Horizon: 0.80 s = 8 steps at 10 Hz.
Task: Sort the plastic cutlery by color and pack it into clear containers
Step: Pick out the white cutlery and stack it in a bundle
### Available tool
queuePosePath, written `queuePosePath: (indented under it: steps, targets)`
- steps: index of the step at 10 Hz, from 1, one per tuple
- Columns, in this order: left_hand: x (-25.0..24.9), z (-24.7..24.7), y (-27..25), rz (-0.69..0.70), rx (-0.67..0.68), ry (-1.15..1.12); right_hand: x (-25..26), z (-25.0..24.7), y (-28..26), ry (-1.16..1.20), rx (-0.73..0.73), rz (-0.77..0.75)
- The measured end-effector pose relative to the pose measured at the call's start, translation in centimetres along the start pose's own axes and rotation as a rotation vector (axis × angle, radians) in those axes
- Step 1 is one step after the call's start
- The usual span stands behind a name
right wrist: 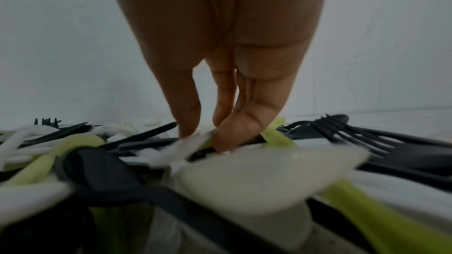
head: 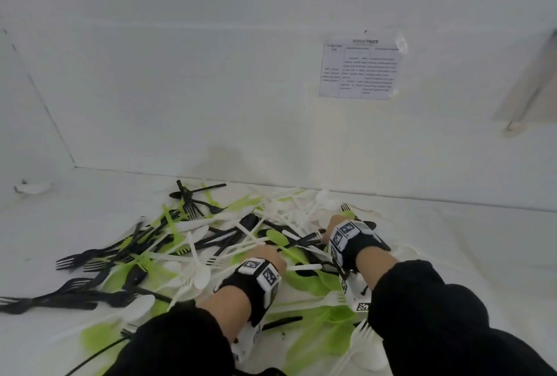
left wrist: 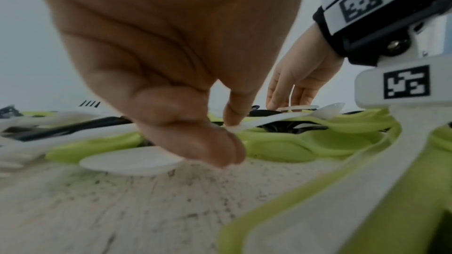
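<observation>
So the cutlery pile (head: 211, 255), black, green and white mixed, fills the lower middle of the head view. Light, slick, bendy stuff; grab handles, not tines. Left hand (left wrist: 171, 61) is pinching a white spoon (left wrist: 281, 118) by its handle end. Right hand (right wrist: 220, 65) has fingertips closing on a white piece (right wrist: 186, 148).

Mixed black, white, green cutlery (head: 211, 243), heaped

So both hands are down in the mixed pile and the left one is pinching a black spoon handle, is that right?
Not quite. The left hand pinches a white spoon handle, not a black one, as the left wrist view shows. Both hands are in the mixed pile.
</observation>
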<state>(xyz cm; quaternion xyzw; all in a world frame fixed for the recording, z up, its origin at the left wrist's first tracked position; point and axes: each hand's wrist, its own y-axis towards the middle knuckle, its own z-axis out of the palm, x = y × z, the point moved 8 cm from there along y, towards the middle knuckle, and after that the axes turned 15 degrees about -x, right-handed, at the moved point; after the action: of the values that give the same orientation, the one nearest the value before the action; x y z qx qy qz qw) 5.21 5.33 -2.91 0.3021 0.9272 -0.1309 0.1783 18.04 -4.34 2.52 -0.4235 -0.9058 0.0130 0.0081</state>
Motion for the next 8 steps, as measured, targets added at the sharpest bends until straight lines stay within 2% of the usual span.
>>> queuePosePath:
  steps: [1,2,3,4,5,6,7,8]
  targets:
    - [0.0,0.2,0.5,0.038,0.028,0.051,-0.6,0.3,-0.4,-0.053,0.089,-0.026]
    - [0.7,0.7,0.6,-0.055,0.050,-0.070,-0.9,-0.3,-0.6,-0.037,0.075,0.004]
    - [1.5,0.7,0.7,-0.101,0.052,-0.139,-2.6,0.0,0.5,0.206,0.043,0.213]
    - [2.0,-0.3,-0.5,-0.199,0.108,-0.307,-4.2,0.6,0.9,0.398,-0.023,0.351]
    - [2.3,-0.7,-0.2,-0.213,0.134,-0.403,-4.2,1.8,0.6,0.296,0.021,0.236]
    - [2.3,-2.1,-0.4,-0.180,0.113,-0.385,-4.6,2.7,0.2,0.278,-0.011,0.230]
    - [1.9,-3.0,0.0,-0.137,0.058,-0.399,-5.0,2.2,0.1,0.363,-0.083,0.269]
    - [1.5,-3.5,0.3,-0.125,0.024,-0.476,-4.9,2.0,-0.1,0.324,-0.058,0.231]
